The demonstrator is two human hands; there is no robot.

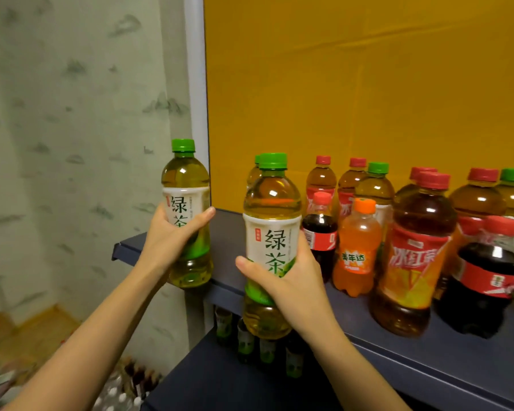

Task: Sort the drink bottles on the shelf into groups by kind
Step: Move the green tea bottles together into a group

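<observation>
Five green tea bottles [272,241] with green caps; five iced tea bottles [419,262] with red caps; two dark cola bottles [319,232]; one orange soda bottle [358,250]. Lower down, about four small green-labelled bottles [245,342], too dim to count surely

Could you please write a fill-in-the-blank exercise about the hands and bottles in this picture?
1. The left hand grips a tea bottle with a ____ cap.
2. The right hand grips another tea bottle of the ____ kind.
3. The small cola bottle beside the orange soda bottle has a ____ cap.
Answers: green; same; red
</observation>
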